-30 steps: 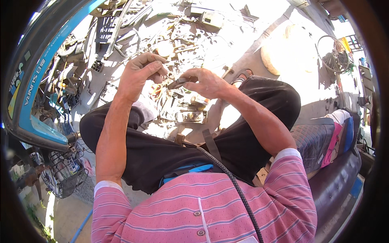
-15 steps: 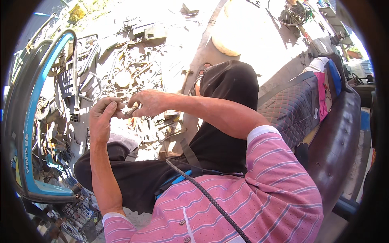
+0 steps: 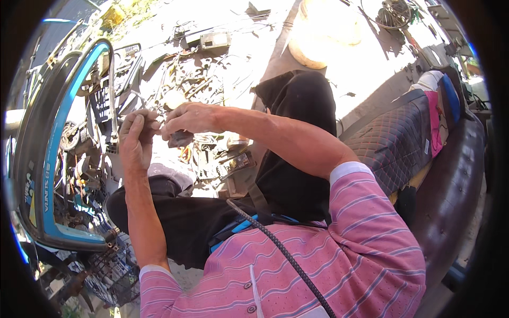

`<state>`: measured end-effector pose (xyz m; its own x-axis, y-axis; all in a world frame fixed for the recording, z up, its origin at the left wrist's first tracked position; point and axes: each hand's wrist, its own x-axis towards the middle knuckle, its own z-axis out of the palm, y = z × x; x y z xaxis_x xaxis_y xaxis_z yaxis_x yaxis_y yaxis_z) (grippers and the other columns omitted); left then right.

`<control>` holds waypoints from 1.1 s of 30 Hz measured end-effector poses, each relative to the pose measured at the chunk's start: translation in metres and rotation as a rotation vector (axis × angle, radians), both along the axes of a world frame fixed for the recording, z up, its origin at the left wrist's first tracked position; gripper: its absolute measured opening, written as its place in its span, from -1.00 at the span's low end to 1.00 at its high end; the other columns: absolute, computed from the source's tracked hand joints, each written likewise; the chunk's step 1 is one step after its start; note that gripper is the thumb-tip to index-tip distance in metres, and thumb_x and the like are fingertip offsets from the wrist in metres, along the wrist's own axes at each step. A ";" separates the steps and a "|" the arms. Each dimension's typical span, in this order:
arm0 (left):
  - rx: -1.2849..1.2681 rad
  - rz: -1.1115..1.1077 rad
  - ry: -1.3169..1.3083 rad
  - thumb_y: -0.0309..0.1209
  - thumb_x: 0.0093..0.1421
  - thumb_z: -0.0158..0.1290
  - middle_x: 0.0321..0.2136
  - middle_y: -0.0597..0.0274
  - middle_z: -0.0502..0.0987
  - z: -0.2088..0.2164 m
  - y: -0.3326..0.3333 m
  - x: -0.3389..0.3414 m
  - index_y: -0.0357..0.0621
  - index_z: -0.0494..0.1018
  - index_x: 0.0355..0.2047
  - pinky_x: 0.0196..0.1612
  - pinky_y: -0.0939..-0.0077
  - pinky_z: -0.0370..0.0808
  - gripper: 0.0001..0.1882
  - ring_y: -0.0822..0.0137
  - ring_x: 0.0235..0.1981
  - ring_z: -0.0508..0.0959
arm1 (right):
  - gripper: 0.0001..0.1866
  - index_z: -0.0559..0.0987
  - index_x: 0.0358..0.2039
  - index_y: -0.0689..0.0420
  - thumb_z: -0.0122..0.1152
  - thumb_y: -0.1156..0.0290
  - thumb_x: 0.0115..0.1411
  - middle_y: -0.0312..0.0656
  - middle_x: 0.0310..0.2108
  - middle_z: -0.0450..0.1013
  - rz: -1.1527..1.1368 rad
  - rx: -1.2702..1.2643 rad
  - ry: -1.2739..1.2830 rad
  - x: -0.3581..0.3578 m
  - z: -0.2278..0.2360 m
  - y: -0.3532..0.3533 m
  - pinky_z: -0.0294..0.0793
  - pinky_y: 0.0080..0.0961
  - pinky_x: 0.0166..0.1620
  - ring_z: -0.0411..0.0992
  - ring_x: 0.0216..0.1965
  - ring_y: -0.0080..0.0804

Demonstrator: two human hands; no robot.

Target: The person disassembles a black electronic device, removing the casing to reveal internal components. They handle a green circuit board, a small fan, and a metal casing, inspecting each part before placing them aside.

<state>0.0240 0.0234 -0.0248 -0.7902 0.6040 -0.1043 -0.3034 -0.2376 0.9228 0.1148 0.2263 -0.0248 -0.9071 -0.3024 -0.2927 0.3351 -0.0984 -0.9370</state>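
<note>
My left hand (image 3: 138,137) is raised above the left knee, its thumb and fingers pinched together. Whatever they hold is too small to make out. Beside it on the right, my right hand (image 3: 192,118) reaches across with its fingers curled closed. A small dark grey piece (image 3: 181,139), perhaps cloth or sandpaper, shows under those curled fingers. The fingertips of both hands come close together, and I cannot tell if they touch. Behind and below them, spread over the bright ground, lie several metal wrenches and loose tools (image 3: 204,74).
A blue and black curved vehicle frame (image 3: 53,159) stands at the left, above a wire basket (image 3: 114,273). A metal box (image 3: 215,41) sits at the back and a pale round object (image 3: 307,55) further right. A quilted dark cover (image 3: 392,135) and brown padded seat (image 3: 450,175) are at the right.
The view has shifted slightly. My right hand's fingers have turned and curled closer, and the dark grey piece now shows under them. My left hand stays pinched beside it.
</note>
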 end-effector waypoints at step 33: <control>-0.749 -0.198 0.620 -0.11 0.16 0.15 -0.26 -0.01 0.62 0.023 -0.059 0.032 -0.26 0.49 0.04 -0.13 0.25 0.52 -0.44 0.13 -0.25 0.61 | -0.73 0.53 -0.05 0.26 0.06 0.33 0.40 -0.14 -0.12 0.53 -0.131 -0.198 -0.167 0.006 -0.038 0.002 0.55 -0.32 0.00 0.52 -0.07 -0.35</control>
